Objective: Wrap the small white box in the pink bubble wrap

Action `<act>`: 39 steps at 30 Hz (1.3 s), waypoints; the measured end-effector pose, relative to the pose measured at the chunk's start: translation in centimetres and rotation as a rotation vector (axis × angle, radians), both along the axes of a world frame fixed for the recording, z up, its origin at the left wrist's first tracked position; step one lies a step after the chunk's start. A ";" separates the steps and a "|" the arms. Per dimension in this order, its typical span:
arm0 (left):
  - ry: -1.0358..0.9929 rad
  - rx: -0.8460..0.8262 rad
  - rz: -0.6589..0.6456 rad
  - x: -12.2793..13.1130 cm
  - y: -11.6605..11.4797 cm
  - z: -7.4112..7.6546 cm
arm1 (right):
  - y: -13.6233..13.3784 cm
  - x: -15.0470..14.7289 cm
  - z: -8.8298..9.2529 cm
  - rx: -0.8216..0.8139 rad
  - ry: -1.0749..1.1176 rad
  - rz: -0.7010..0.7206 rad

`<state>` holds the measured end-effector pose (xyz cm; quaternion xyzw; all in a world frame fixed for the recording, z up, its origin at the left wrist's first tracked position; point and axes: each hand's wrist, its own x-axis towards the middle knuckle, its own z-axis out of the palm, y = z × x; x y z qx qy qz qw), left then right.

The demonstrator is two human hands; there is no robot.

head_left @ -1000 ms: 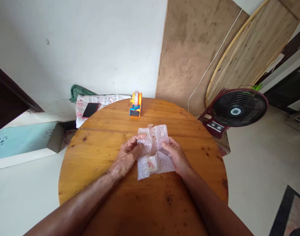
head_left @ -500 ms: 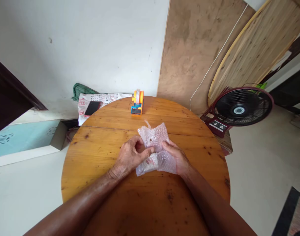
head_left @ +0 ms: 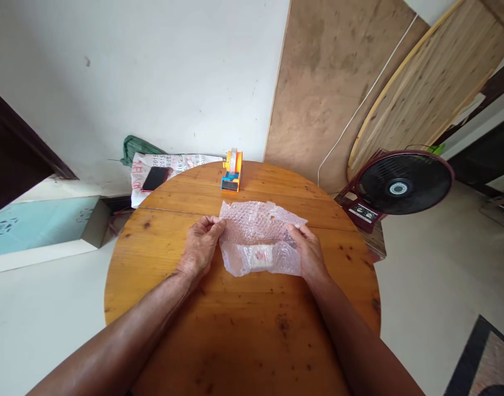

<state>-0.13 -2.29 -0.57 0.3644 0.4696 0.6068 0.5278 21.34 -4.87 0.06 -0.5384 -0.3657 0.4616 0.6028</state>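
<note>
A sheet of clear, pinkish bubble wrap point(head_left: 252, 220) is spread wide between my hands over the wooden table point(head_left: 161, 286). My left hand point(head_left: 200, 242) pinches its left edge between thumb and fingers. On the opposite side, my right hand point(head_left: 307, 247) grips the right edge, thumb on top. Under a folded layer at the near side of the wrap lies a small whitish, box-shaped item point(head_left: 261, 256) with a reddish mark. What kind of thing it is I cannot tell.
An orange and blue tape dispenser point(head_left: 232, 171) stands near the table's far edge. Left of it, a dark phone point(head_left: 155, 179) lies on a white printed sack point(head_left: 186, 161). A dark red fan point(head_left: 400, 184) stands beyond the table's right side, and a wall rises behind.
The bubble wrap has gone from bunched up to spread out sideways. My left hand has moved left to its edge, my right hand slightly right. The whitish item now shows more plainly.
</note>
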 end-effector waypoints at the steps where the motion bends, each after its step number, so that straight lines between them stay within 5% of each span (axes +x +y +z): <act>1: -0.018 -0.013 0.000 0.0 0.1 -0.1 | 0.2 0.3 -0.2 0.019 -0.057 -0.021; 13: 0.000 0.012 0.048 0.1 0.6 -0.6 | 1.9 2.3 -2.4 0.112 -0.258 -0.097; 18: 0.261 0.267 0.131 -0.3 -0.7 0.3 | 1.9 2.1 -2.0 0.091 -0.273 -0.124; 25: 0.794 0.660 -0.184 -0.4 -2.6 1.1 | 1.8 2.1 -1.9 0.101 -0.287 -0.113; 29: 0.915 0.634 -0.311 -0.4 -2.2 0.9 | 1.9 2.1 -1.9 0.097 -0.281 -0.087; 34: 0.918 0.542 -0.385 -0.4 -2.3 1.3 | 1.9 2.1 -1.8 0.092 -0.272 -0.097; 37: 0.766 0.451 -0.362 -0.7 -2.8 2.0 | 1.9 2.1 -1.9 0.099 -0.270 -0.103; 39: 0.622 0.372 -0.476 -1.2 -3.0 2.7 | 2.0 2.2 -2.1 0.094 -0.281 -0.102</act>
